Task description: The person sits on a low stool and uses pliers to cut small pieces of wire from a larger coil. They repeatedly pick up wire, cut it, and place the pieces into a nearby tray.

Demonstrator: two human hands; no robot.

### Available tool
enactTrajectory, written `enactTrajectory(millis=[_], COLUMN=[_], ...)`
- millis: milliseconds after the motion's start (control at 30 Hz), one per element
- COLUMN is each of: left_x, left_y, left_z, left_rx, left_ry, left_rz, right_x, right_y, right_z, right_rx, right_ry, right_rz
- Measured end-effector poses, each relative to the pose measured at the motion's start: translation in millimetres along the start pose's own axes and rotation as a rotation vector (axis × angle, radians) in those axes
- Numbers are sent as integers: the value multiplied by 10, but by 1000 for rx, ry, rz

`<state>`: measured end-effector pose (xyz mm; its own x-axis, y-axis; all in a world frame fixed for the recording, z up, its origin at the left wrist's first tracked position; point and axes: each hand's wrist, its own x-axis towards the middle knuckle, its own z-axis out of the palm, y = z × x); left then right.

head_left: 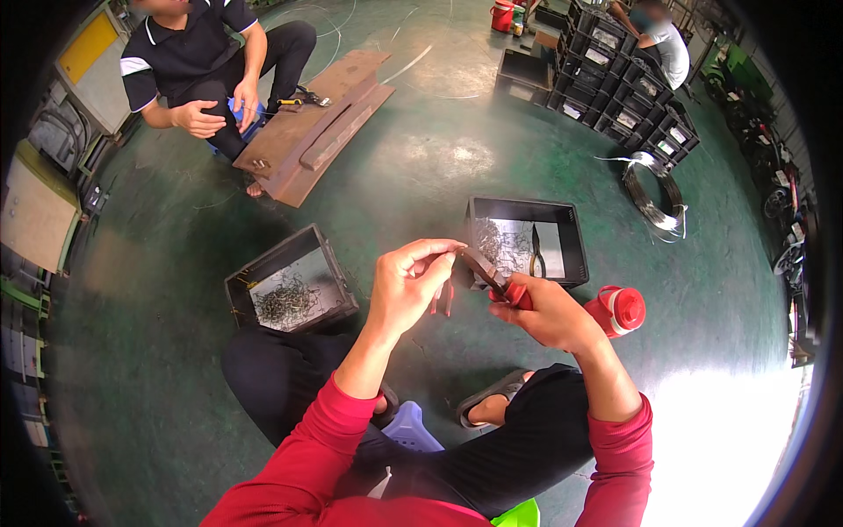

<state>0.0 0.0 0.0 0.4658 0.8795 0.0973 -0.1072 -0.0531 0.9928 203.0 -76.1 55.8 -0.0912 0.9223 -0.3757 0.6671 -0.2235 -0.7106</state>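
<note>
My right hand (549, 318) is closed round the red handles of a pair of pliers (481, 266), whose dark jaws point up and left. At the jaw tips, the thumb and fingers of my left hand (406, 285) are pinched together on something too small to make out. Red handle-like ends (446, 300) show just below the left fingers; what they belong to is hidden. Left of my hands, a black crate (327, 255) holds a heap of small bent metal wire pieces (288, 300). Beyond my hands, another black crate (575, 237) contains more thin pieces and a second pair of pliers (536, 253).
A red jug (621, 311) stands by my right wrist. Farther right lies a wire coil (654, 198), near stacked black crates (606, 79). A co-worker (198, 61) sits at far left beside a brown metal beam (320, 123); another person (667, 53) is behind the stack.
</note>
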Motion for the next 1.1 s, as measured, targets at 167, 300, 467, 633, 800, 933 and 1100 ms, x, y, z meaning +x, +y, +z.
enactTrajectory(millis=[167, 300, 467, 633, 800, 933, 1100], left_x=[2, -57, -120, -167, -207, -208, -102], left_y=[153, 119, 14, -9, -66, -69, 34], left_z=[73, 173, 300, 334, 407, 405, 226], left_rx=[-113, 8, 100, 155, 99, 111, -343], left_ry=[-94, -128, -4, 43, 94, 91, -127], left_rz=[-43, 35, 70, 77, 78, 59, -186], right_x=[-32, -35, -20, 35, 50, 84, 81], right_y=[-14, 47, 49, 112, 112, 133, 107], right_z=[29, 110, 177, 262, 312, 324, 207], right_rx=[-84, -58, -120, -125, -131, -142, -74], right_ry=[135, 203, 261, 311, 323, 342, 287], right_rz=[-57, -81, -111, -120, -87, -122, -137])
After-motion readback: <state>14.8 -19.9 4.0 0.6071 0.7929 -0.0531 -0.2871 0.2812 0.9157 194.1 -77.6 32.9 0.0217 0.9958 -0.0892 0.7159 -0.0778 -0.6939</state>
